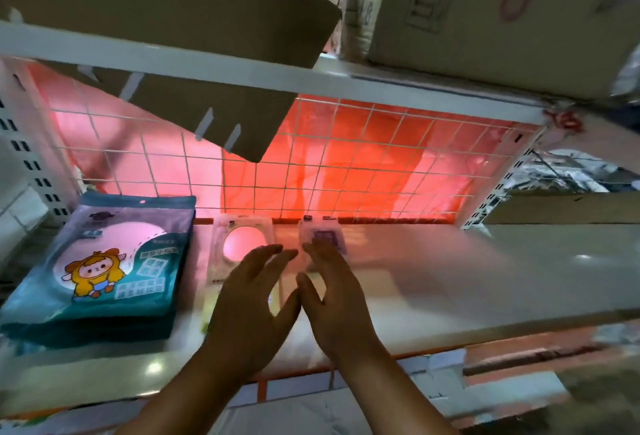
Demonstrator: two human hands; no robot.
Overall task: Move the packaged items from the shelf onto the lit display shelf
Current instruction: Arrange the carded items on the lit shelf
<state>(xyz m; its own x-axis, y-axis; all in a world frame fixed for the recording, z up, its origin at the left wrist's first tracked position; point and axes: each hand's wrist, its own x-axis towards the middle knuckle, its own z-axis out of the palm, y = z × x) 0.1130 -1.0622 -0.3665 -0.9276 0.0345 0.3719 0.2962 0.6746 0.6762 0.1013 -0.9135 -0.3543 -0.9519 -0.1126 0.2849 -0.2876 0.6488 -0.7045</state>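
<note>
Our left hand [252, 299] and right hand [332, 292], fingers straight, hover over the round-window pack [242, 244] and purple-label pack [323, 237] on the lit shelf [450, 278]. Both packs point longways at the wire grid [363, 164].

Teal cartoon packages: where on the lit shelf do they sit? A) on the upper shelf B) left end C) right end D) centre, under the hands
B: the teal cartoon packages lie stacked at the left end of the lit shelf, beyond the left hand.
</note>
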